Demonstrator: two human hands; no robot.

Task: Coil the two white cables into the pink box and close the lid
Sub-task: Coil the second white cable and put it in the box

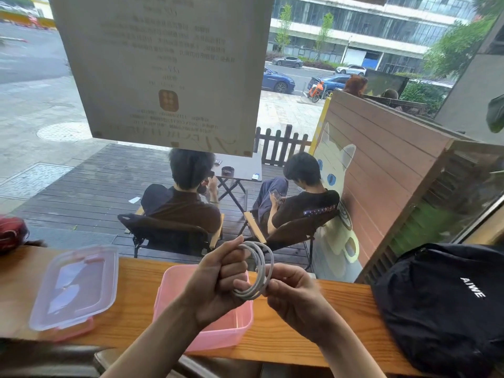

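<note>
Both my hands hold a white cable wound into a round coil of several loops, raised above the pink box. My left hand is fisted around the coil's left side. My right hand pinches the coil's lower right part. The open pink box stands on the wooden counter right under my left forearm, and my arm hides most of its inside. I cannot see a second white cable. The box's clear lid with pink clips lies flat on the counter to the left of the box.
A black backpack with white lettering lies on the counter's right end. A red object sits at the far left edge. A window stands just behind the counter, with a paper notice stuck on it; two people sit outside.
</note>
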